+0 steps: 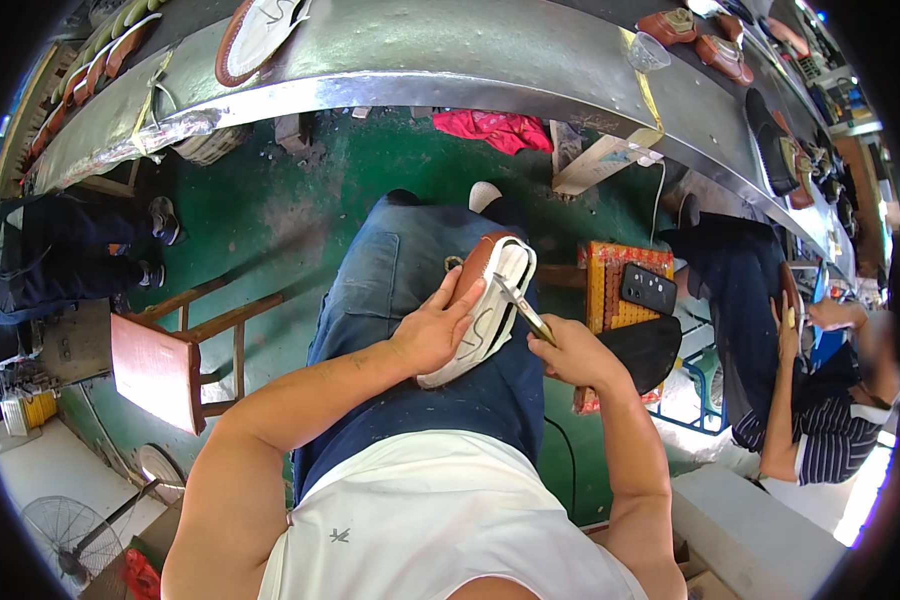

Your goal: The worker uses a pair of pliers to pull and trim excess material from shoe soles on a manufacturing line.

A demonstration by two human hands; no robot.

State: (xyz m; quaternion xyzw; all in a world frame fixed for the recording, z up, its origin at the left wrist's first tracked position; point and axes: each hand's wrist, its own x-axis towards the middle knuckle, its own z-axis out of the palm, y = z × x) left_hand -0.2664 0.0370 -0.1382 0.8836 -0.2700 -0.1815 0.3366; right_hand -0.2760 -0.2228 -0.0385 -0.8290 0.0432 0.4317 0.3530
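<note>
Head view, centre of the frame: a shoe (485, 310) with a white sole and brown upper, propped sole-up on the right thigh over dark blue trousers, toe toward the upper part of the frame. Laid there apparently so that the lap acts as a rest and the sole edge faces upward within reach of a tool.

Left hand (435, 330): spread flat against the near side of the shoe, fingers extended over the sole, thumb tucked below; pressing rather than clenched, seemingly to pin the shoe against the leg. Right hand (575, 355): closed round the handles of a metal plier-like tool (520, 305), its tip meeting the sole rim at the shoe's upper right side. Exact bite of the tip too small to tell.

Just right of the knee, centre-right of the frame: a woven seat pad (615, 285) with a dark phone (649, 288) lying on it. Across the top of the frame: a long curved metal bench (420, 50) carrying more shoes and soles. Lower left: a small wooden stool (170, 365) on the green floor, a fan (70, 535) beyond it. Right edge: another person in a striped shirt, a hand (788, 335) against another dark shoe.
</note>
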